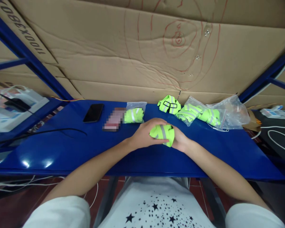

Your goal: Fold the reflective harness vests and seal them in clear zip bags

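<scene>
Between my two hands, above the blue table, is a rolled yellow-green bundle (164, 133) with grey reflective strips. My left hand (146, 134) wraps round its left side, with fingers over the top and a thumb along the front. On the right, my right hand (180, 139) holds the bundle's far side, its fingers mostly hidden behind it. Beyond my hands, a loose yellow-green strap coil (169, 104) with black buckles lies on the table. One bagged bundle (135, 114) is left of it; two more bagged bundles (188, 112) (210, 116) are to its right.
The blue table (85, 152) has a black phone (93, 113) and a pixelated pink item (114, 119) at the back left. Clear plastic bags (236, 110) lie back right. Cardboard (104, 47) stands behind, between blue frame posts. A black cable (59, 129) crosses the left side.
</scene>
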`<action>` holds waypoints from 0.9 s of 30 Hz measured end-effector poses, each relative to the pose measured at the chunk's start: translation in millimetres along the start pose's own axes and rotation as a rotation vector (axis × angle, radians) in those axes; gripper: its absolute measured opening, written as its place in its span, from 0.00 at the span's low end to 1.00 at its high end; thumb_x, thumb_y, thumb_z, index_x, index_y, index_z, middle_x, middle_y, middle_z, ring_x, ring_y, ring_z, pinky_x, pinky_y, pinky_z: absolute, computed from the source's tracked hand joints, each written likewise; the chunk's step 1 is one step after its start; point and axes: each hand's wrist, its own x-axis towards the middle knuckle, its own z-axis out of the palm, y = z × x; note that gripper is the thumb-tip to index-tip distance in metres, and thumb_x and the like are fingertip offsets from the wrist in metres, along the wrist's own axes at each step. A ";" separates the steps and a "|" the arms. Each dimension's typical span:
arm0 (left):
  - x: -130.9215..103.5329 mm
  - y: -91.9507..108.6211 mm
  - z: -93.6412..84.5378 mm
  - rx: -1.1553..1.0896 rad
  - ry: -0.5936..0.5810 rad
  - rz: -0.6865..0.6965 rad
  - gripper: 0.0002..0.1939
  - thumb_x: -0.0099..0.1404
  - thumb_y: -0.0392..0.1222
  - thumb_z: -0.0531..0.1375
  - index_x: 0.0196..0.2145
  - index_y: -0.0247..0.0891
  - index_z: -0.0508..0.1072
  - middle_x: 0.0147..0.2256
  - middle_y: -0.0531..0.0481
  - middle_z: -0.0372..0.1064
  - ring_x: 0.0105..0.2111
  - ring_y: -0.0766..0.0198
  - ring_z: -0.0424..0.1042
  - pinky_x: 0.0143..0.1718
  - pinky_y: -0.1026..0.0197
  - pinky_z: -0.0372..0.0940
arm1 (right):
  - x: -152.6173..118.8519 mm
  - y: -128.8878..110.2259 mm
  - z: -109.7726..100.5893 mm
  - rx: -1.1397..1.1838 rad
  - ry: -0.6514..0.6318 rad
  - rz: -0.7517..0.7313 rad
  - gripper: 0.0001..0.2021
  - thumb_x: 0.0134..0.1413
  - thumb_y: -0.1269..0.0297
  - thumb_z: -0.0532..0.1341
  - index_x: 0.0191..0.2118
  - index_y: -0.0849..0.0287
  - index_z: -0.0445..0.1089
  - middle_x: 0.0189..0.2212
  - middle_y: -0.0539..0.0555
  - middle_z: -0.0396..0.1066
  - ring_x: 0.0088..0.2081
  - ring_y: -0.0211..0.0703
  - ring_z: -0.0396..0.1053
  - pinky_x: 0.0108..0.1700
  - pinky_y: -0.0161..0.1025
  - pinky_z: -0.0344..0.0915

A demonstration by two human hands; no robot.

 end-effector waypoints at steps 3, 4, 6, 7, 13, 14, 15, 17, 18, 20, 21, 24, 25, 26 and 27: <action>5.0 -8.8 4.3 -0.142 0.183 -0.293 0.34 0.52 0.53 0.77 0.51 0.42 0.68 0.49 0.43 0.77 0.52 0.50 0.78 0.55 0.48 0.71 | -1.2 -6.7 2.9 0.006 -0.014 -0.039 0.23 0.69 0.42 0.56 0.55 0.54 0.74 0.49 0.56 0.80 0.47 0.48 0.80 0.45 0.44 0.80; 6.4 -11.0 5.4 -0.203 0.221 -0.371 0.36 0.51 0.52 0.78 0.52 0.42 0.67 0.49 0.43 0.77 0.53 0.50 0.78 0.54 0.48 0.71 | -2.1 -8.6 3.1 -0.012 -0.023 -0.060 0.25 0.69 0.41 0.57 0.57 0.54 0.73 0.50 0.57 0.80 0.48 0.49 0.80 0.45 0.46 0.80; 8.6 -13.5 6.8 -0.320 0.252 -0.469 0.38 0.51 0.51 0.78 0.52 0.43 0.63 0.50 0.42 0.77 0.56 0.50 0.76 0.54 0.49 0.70 | -3.9 -11.3 2.5 -0.056 -0.038 -0.087 0.28 0.67 0.38 0.58 0.58 0.55 0.73 0.52 0.59 0.79 0.48 0.50 0.79 0.45 0.48 0.81; 9.4 -13.9 7.1 -0.351 0.253 -0.491 0.37 0.52 0.50 0.78 0.52 0.43 0.63 0.51 0.42 0.76 0.57 0.50 0.75 0.55 0.48 0.69 | -4.6 -12.1 1.9 -0.072 -0.045 -0.089 0.29 0.66 0.37 0.58 0.58 0.56 0.73 0.51 0.60 0.79 0.48 0.51 0.80 0.46 0.48 0.81; 10.5 -12.1 10.8 -0.364 0.333 -0.508 0.25 0.58 0.50 0.73 0.45 0.41 0.67 0.49 0.44 0.75 0.54 0.55 0.74 0.61 0.47 0.64 | -2.6 -2.8 0.9 -0.380 -0.077 -0.245 0.35 0.61 0.32 0.60 0.58 0.59 0.69 0.45 0.59 0.79 0.42 0.48 0.80 0.42 0.46 0.82; 9.6 -11.6 12.5 -0.379 0.365 -0.541 0.23 0.59 0.51 0.72 0.45 0.41 0.68 0.49 0.44 0.75 0.53 0.56 0.74 0.60 0.48 0.65 | -2.2 0.9 1.4 -0.439 -0.052 -0.273 0.35 0.61 0.32 0.59 0.58 0.59 0.67 0.39 0.57 0.79 0.36 0.47 0.80 0.37 0.44 0.81; 8.5 -10.8 14.5 -0.392 0.397 -0.579 0.22 0.60 0.52 0.72 0.44 0.41 0.68 0.48 0.44 0.74 0.52 0.56 0.73 0.59 0.50 0.65 | -2.2 4.5 2.1 -0.483 -0.027 -0.292 0.34 0.62 0.32 0.58 0.57 0.59 0.66 0.34 0.54 0.78 0.31 0.45 0.79 0.32 0.41 0.79; 6.0 -8.6 18.0 -0.396 0.444 -0.630 0.23 0.60 0.53 0.71 0.45 0.41 0.69 0.49 0.45 0.73 0.52 0.56 0.72 0.57 0.52 0.66 | -3.6 9.7 3.1 -0.535 0.011 -0.322 0.31 0.64 0.36 0.59 0.56 0.59 0.65 0.26 0.49 0.75 0.24 0.41 0.75 0.28 0.37 0.74; 4.9 -7.3 19.4 -0.383 0.454 -0.637 0.23 0.60 0.54 0.71 0.45 0.41 0.70 0.49 0.46 0.72 0.53 0.57 0.72 0.57 0.53 0.66 | -4.8 11.2 3.3 -0.556 0.025 -0.335 0.28 0.64 0.38 0.61 0.55 0.58 0.64 0.25 0.48 0.75 0.22 0.40 0.74 0.27 0.35 0.72; 3.4 -5.0 20.9 -0.349 0.455 -0.644 0.23 0.60 0.55 0.71 0.45 0.41 0.70 0.49 0.46 0.71 0.53 0.56 0.71 0.57 0.53 0.66 | -6.4 12.8 3.2 -0.599 0.037 -0.353 0.24 0.65 0.42 0.62 0.54 0.57 0.65 0.25 0.48 0.75 0.22 0.40 0.75 0.29 0.34 0.72; 3.1 -4.3 21.2 -0.327 0.453 -0.647 0.23 0.61 0.55 0.70 0.45 0.41 0.70 0.48 0.46 0.71 0.53 0.56 0.71 0.56 0.54 0.66 | -6.4 13.6 3.0 -0.615 0.037 -0.357 0.23 0.65 0.44 0.62 0.54 0.57 0.65 0.26 0.48 0.77 0.24 0.40 0.76 0.31 0.34 0.73; 2.9 -5.6 21.4 -0.228 0.465 -0.645 0.23 0.61 0.56 0.70 0.45 0.41 0.69 0.48 0.46 0.70 0.53 0.55 0.69 0.57 0.53 0.65 | -2.1 19.5 2.9 -0.587 0.024 -0.346 0.27 0.62 0.47 0.66 0.59 0.56 0.63 0.32 0.50 0.79 0.29 0.43 0.80 0.34 0.38 0.77; 2.9 -7.1 21.5 -0.191 0.476 -0.640 0.22 0.62 0.56 0.70 0.45 0.41 0.69 0.49 0.46 0.69 0.54 0.55 0.69 0.58 0.52 0.64 | 0.2 22.4 3.5 -0.551 0.023 -0.336 0.30 0.59 0.48 0.68 0.61 0.55 0.62 0.34 0.50 0.79 0.30 0.44 0.80 0.34 0.39 0.78; 2.9 -8.7 21.7 -0.162 0.488 -0.634 0.22 0.62 0.56 0.69 0.45 0.41 0.69 0.49 0.46 0.69 0.55 0.54 0.68 0.60 0.52 0.63 | 2.6 25.2 4.4 -0.505 0.028 -0.322 0.34 0.55 0.49 0.71 0.62 0.55 0.61 0.34 0.50 0.79 0.31 0.45 0.80 0.34 0.40 0.79; 2.9 -10.5 21.8 -0.145 0.493 -0.631 0.21 0.63 0.56 0.69 0.45 0.41 0.69 0.49 0.46 0.68 0.55 0.54 0.68 0.61 0.51 0.62 | 4.6 27.3 5.7 -0.456 0.039 -0.310 0.37 0.52 0.51 0.74 0.63 0.55 0.60 0.34 0.49 0.78 0.31 0.45 0.80 0.34 0.41 0.80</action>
